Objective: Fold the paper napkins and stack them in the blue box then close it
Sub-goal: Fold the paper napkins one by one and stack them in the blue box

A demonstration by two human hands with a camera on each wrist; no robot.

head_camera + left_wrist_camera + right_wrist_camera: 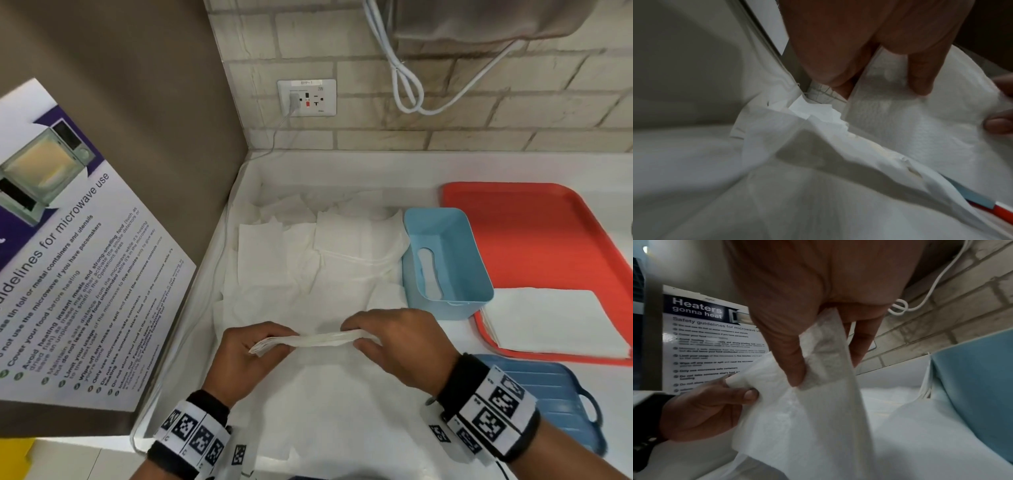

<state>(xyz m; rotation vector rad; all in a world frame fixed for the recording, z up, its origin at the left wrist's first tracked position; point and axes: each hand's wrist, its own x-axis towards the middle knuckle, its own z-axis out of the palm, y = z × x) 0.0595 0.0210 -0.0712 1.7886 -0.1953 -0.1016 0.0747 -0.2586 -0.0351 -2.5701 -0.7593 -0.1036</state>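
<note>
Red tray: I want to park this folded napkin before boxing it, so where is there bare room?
The red tray is bare across its far half, between the blue box and the wall; its near end holds a napkin stack. The box looks empty. Left of the box, loose napkins crowd the counter, where left hand and right hand pinch the folded napkin.

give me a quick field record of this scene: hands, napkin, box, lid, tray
left hand: pinches the left end of the folded napkin
right hand: pinches its right end
folded napkin: held above the loose napkins
blue box: open, no napkins visible inside, beside the red tray
red tray: holds a flat napkin stack
blue lid: off the box, near the right wrist
</note>
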